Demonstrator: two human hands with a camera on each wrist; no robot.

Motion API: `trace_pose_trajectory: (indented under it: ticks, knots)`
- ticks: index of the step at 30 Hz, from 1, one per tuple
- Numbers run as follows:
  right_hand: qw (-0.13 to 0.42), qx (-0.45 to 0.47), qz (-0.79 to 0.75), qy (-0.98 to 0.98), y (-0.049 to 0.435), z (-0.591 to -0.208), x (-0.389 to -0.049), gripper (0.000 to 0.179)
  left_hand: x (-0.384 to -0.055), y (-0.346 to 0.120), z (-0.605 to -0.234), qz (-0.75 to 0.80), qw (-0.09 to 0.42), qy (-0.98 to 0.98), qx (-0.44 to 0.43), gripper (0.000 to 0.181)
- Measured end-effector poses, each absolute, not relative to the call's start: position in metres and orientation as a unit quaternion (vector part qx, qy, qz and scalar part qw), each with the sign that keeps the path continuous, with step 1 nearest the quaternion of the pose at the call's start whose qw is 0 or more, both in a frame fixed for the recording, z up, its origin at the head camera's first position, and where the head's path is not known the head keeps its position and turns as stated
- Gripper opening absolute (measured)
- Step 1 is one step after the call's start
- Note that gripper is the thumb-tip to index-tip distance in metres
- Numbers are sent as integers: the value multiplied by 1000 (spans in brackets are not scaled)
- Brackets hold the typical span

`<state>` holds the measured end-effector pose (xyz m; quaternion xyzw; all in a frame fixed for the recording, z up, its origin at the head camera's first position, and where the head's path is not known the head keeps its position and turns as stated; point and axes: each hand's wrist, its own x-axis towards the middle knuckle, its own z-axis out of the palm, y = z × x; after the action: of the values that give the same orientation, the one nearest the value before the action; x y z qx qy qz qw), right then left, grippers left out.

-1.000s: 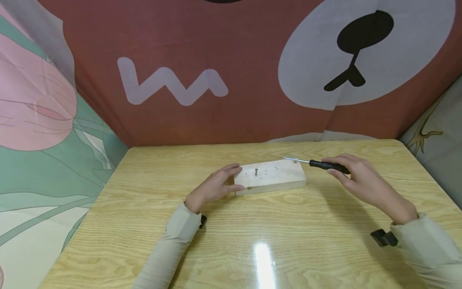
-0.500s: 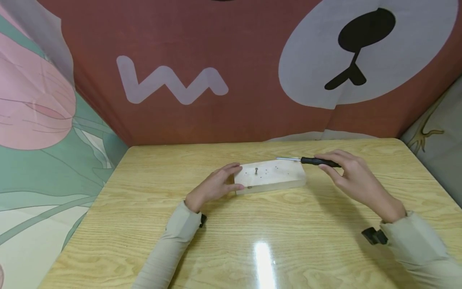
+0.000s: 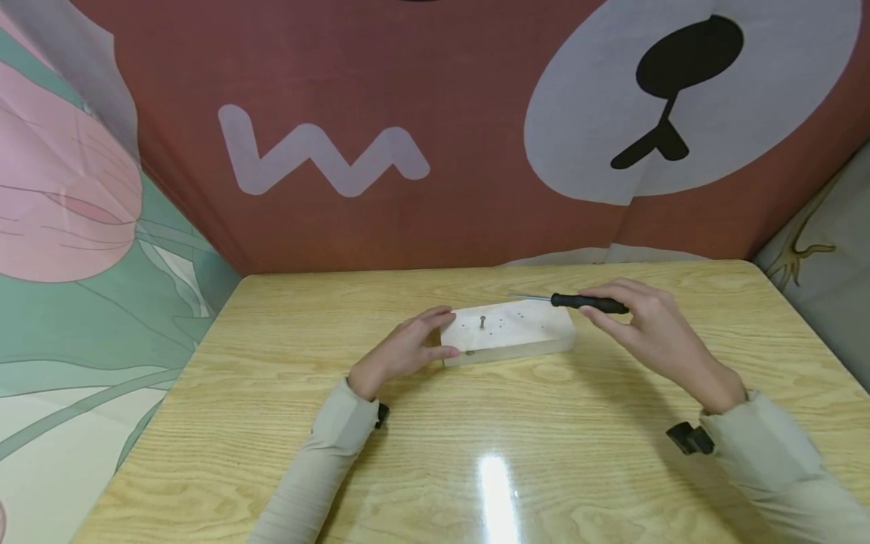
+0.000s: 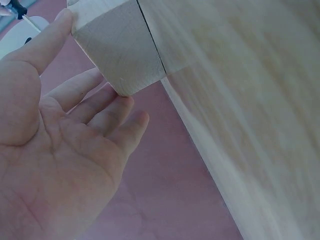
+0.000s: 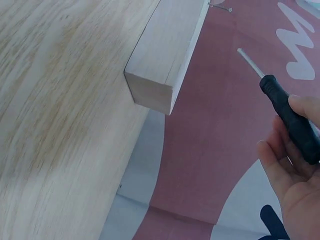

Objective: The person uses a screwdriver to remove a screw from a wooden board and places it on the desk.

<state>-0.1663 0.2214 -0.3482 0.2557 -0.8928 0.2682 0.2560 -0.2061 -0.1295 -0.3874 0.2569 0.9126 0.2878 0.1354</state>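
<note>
Screwdriver (image 3: 564, 301), long axis sideways, tip (image 5: 240, 51) leftward, right grip (image 3: 655, 332) pinching handle (image 5: 281, 100), left grip (image 3: 401, 350) holding wooden block (image 3: 513, 334)

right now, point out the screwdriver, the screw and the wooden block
screwdriver (image 5: 281, 100), right wrist view: on the black handle
screw (image 3: 482, 323), head view: on the shank, below its head
wooden block (image 3: 514, 332), head view: on the top face
</note>
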Motion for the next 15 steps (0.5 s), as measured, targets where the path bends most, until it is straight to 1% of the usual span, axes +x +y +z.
trace_pose_trajectory:
  ticks: [7, 15]
  knots:
    - [261, 253, 272, -891, 216, -346, -169, 25, -206, -130, -388, 286, 136, 914, 253, 69]
    - [285, 262, 299, -872, 207, -342, -173, 26, -206, -129, -387, 288, 138, 915, 248, 70]
